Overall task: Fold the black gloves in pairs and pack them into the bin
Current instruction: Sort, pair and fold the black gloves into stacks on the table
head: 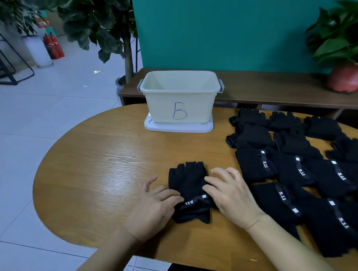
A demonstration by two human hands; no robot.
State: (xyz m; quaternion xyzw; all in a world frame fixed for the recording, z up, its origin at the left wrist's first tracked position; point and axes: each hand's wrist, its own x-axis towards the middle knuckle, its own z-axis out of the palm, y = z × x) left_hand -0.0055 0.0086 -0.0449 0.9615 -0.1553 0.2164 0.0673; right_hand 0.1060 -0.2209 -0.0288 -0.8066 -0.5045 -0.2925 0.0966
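while both hands rest on it, the glove stack lies flat near the front middle of the wooden table, its short finger stubs pointing toward the bin and its cuff end, marked 5.11, toward the person; layers show at the cuff. the left hand lays nearly straight fingers, held close together, on the cuff's left side, with the thumb spread away over the bare wood. the right hand touches the stack's right edge with loosely spread, slightly bent fingers, pinching nothing. the cream bin, marked with a blue b, stands well beyond on a white lid at the table's far edge; no gloves show inside it. loose black gloves lie overlapping in rows on the right of the table. behind runs a dark bench carrying a potted plant.
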